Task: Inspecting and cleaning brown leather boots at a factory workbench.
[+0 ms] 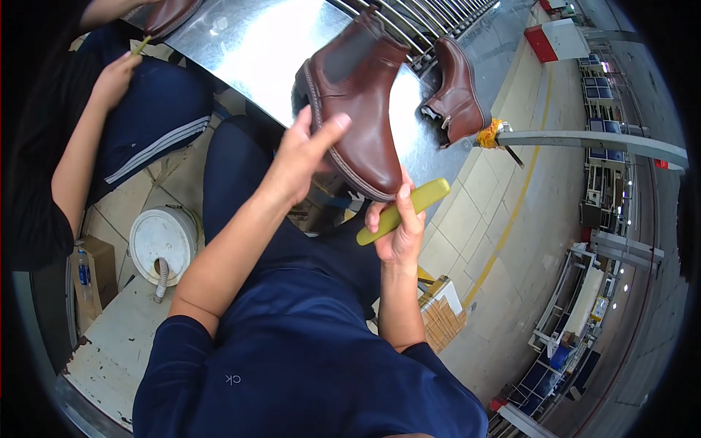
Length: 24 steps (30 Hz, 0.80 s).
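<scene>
A brown ankle boot (365,102) with a dark elastic side panel is tilted over the metal table's near edge, its toe toward me. My left hand (296,157) is beside the boot's sole edge, slightly blurred. Its thumb stands apart from the fingers, and no tool is in it. Just under the toe, my right hand (400,226) is closed around a flat, yellow-green bar-like tool (427,198). The fingertips of that hand are at the toe; whether they also bear the boot's weight I cannot tell.
Another brown boot (458,95) with a side zip lies farther right on the shiny metal table (241,44), near a metal roller rack (431,18). At left, a co-worker's hand (117,77) holds a similar thin tool by another boot (171,14). A white lidded bucket (150,237) stands below.
</scene>
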{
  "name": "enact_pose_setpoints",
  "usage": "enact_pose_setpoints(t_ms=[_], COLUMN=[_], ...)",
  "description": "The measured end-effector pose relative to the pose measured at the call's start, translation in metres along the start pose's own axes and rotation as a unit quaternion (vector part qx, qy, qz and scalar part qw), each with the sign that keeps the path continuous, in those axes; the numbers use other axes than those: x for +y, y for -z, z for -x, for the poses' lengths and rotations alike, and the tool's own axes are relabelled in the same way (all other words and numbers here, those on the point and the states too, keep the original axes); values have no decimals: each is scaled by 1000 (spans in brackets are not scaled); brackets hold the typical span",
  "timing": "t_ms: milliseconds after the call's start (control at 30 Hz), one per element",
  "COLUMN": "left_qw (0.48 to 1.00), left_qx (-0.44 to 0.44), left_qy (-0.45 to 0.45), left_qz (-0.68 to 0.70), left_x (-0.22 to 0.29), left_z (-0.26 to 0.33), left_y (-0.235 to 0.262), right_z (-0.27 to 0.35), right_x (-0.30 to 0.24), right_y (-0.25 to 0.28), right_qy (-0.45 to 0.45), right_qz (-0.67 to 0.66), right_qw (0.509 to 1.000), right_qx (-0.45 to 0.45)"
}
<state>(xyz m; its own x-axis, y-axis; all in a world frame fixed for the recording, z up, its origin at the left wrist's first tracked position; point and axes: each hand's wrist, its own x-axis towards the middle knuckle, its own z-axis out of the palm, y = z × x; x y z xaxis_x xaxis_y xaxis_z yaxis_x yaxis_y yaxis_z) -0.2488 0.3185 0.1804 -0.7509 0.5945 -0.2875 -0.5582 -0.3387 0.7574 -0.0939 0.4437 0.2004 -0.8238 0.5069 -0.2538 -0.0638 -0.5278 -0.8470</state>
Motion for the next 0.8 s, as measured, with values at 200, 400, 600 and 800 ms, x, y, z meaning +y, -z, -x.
enact_pose_setpoints(t_ms=[200,400,600,800], left_qw=[995,988,985,983], left_qx=[-89,-134,-148,-144], left_qy=[18,39,-7,-13], left_qz=[25,68,89,114], left_x=[10,3,6,8], left_z=[10,14,21,25], left_y=[5,15,16,15], right_z=[5,8,5,-2], right_x=[13,18,20,19], right_y=[19,24,26,17], right_qy=[-31,-21,-9,-11], right_qz=[-37,-49,-64,-70], right_qw=[999,999,998,997], right_qx=[2,1,-15,-18])
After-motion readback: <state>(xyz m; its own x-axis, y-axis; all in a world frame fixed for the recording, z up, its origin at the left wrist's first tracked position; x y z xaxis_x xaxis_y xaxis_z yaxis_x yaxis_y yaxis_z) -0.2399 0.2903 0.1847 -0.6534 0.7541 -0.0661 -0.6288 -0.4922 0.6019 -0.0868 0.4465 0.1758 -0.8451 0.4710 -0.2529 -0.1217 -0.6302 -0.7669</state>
